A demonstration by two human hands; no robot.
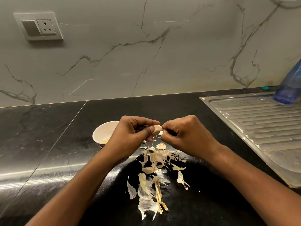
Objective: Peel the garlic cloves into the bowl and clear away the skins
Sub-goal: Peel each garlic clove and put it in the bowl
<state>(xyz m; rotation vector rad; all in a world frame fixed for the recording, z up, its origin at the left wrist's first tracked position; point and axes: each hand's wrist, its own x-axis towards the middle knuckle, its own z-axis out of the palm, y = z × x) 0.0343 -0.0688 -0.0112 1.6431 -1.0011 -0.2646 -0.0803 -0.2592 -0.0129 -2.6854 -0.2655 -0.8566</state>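
My left hand (130,134) grips a pale garlic clove (156,128) between thumb and fingers, above the black counter. My right hand (184,132) pinches the clove's tip, with a shred of skin (160,133) hanging below the fingertips. A small white bowl (104,130) stands just left of my left hand, partly hidden by it; something pale yellow lies at its bottom. A pile of dry garlic skins (156,173) is scattered on the counter below my hands, between my forearms.
A steel sink drainboard (260,121) fills the right side, with a blue plastic bottle (289,88) at its far end. The marble backsplash carries a switch and socket plate (38,26) at the upper left. The black counter (40,136) stretches left.
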